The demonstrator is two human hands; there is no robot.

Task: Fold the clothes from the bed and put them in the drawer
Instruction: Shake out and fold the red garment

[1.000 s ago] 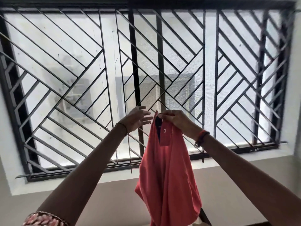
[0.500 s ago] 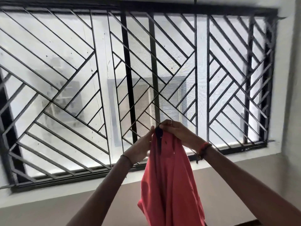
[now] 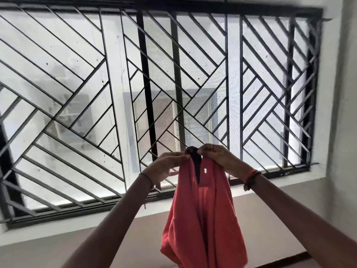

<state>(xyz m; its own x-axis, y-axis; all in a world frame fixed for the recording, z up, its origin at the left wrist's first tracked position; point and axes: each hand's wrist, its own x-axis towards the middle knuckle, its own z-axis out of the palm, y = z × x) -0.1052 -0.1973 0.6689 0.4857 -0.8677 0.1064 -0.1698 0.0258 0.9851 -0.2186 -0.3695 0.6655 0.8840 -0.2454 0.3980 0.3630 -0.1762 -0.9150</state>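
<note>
Coral-red shirt (image 3: 202, 219) is being held up in the air in front of a window (image 3: 112, 74), at about 6 o'clock from frame centre. Its top edge is being pinched by both hands; the rest is being left hanging straight down in loose vertical folds, the hem being cut off by the bottom edge of the frame. A dark collar strip (image 3: 195, 163) is being shown at the top, running down between the two hands, with a small white mark (image 3: 205, 170) just beside it at its 4 o'clock.

Left hand (image 3: 166, 167) is being kept at the 9 o'clock side of the collar strip; fabric is being gripped between its thumb and curled fingers. A thin band (image 3: 147, 177) is being worn at that wrist. Right hand (image 3: 219, 157) is being kept at the 3 o'clock side, fingers curled over and pinching the shirt's top edge next to the strip. A ring (image 3: 211, 147) is being worn on one finger, a red-and-dark bracelet (image 3: 251, 178) at the wrist.

Both forearms are being held up, coming in from 7 and 4 o'clock. Behind, a black metal grille (image 3: 145, 74) of diagonal bars is being seen across bright panes, filling the frame from 9 through 12 to 3 o'clock. A pale wall (image 3: 58, 246) is being seen below the sill (image 3: 289, 178) at 7 o'clock.
</note>
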